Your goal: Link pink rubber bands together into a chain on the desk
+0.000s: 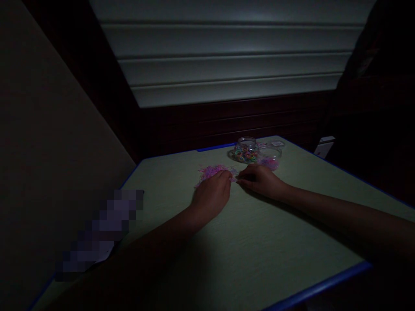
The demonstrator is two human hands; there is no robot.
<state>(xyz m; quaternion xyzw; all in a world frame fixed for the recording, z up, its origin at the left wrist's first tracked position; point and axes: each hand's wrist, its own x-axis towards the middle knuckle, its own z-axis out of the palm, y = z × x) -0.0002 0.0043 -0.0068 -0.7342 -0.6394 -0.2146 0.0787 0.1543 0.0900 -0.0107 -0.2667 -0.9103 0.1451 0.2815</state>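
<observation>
A loose pile of tiny pink and purple bands [212, 172] lies on the pale green table. My left hand [214, 192] rests over the pile's near right edge, fingers curled and pinched together; what is between them is too small and dark to tell. Just to its right, my right hand [262, 181] has thumb and forefinger brought together near a few stray bands; anything in that pinch cannot be made out. Behind the hands stands a clear round jar [247, 149] with multicoloured small rings. Beside it, a second clear jar [270, 155] holds pinkish bands, partly behind my right hand.
A clear lid-like piece [276, 144] lies behind the jars. Blue edging [320, 286] borders the table [259, 246]. A blurred-out flat item [103, 229] lies along the left edge by the wall. A slatted shutter [233, 65] rises behind. The room is dim.
</observation>
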